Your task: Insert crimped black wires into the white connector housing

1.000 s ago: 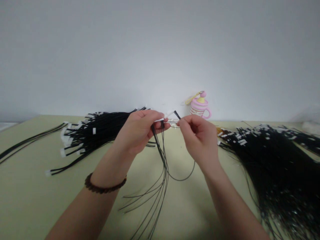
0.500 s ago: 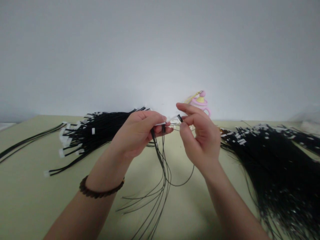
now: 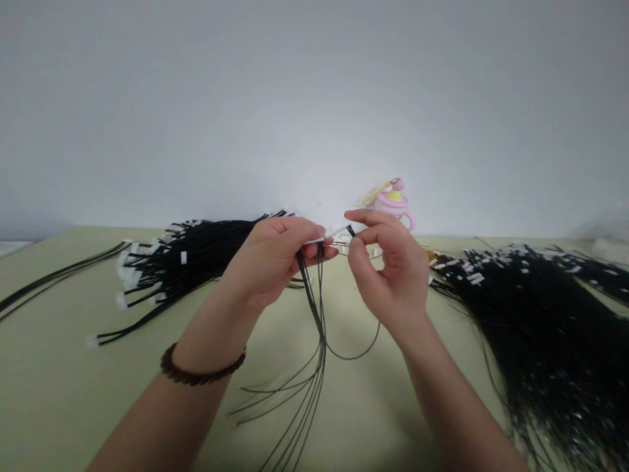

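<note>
My left hand (image 3: 268,262) pinches a small white connector between thumb and fingers, and a bunch of thin black wires (image 3: 314,341) hangs from it down to the table. My right hand (image 3: 390,272) holds the black tip of one wire (image 3: 350,231) between thumb and forefinger, right next to the connector. That wire loops down below my right wrist and back up to the bunch. A dark bead bracelet (image 3: 201,370) sits on my left wrist.
A pile of black wires with white connectors (image 3: 167,265) lies at the left of the pale green table (image 3: 59,393). A larger heap of black wires (image 3: 545,314) covers the right side. A pink and yellow toy cup (image 3: 393,203) stands by the wall.
My right hand turned from palm-down to fingers-up and brought the wire tip up to the connector. The left hand has barely moved.
</note>
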A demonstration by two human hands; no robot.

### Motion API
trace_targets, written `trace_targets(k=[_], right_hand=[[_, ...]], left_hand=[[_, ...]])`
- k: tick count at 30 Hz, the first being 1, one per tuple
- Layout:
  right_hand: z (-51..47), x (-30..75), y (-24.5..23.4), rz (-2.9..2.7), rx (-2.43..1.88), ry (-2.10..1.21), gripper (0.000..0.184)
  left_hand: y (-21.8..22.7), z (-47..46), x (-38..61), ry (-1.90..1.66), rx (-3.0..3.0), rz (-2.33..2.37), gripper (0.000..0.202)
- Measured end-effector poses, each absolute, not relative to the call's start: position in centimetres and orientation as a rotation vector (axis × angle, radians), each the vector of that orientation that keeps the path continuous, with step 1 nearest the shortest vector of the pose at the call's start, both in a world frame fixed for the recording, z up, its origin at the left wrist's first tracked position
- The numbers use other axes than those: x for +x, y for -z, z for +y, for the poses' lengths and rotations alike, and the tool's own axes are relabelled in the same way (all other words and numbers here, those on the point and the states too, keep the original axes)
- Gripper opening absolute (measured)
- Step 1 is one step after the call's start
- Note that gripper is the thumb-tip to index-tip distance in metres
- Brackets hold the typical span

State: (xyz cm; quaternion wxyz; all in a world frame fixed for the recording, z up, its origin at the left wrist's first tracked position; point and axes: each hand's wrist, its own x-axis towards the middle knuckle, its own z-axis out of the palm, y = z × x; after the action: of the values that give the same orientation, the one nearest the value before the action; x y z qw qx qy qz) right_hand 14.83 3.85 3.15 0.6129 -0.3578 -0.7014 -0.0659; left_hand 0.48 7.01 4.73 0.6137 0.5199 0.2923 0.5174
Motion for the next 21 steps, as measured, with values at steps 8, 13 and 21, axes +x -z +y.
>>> trace_targets(k=[8,13,21], right_hand=[[4.5,18.2,-3.5,-1.969,-1.168,-0.474,0.016],[4.8,19.4,-3.7,-1.859,-1.046,-1.187,0.010],[6.5,19.9,-3.0,-1.425,-0.926,-1.361,0.012]], left_hand=[[-5.3,8.1,-0.4,-1.455,1.017,0.632,0.022],[-6.4,7.1,-0.7,-1.370,0.836,0.540,0.023],[-6.3,6.0,-0.5,-1.130,0.933,0.475,0.018]])
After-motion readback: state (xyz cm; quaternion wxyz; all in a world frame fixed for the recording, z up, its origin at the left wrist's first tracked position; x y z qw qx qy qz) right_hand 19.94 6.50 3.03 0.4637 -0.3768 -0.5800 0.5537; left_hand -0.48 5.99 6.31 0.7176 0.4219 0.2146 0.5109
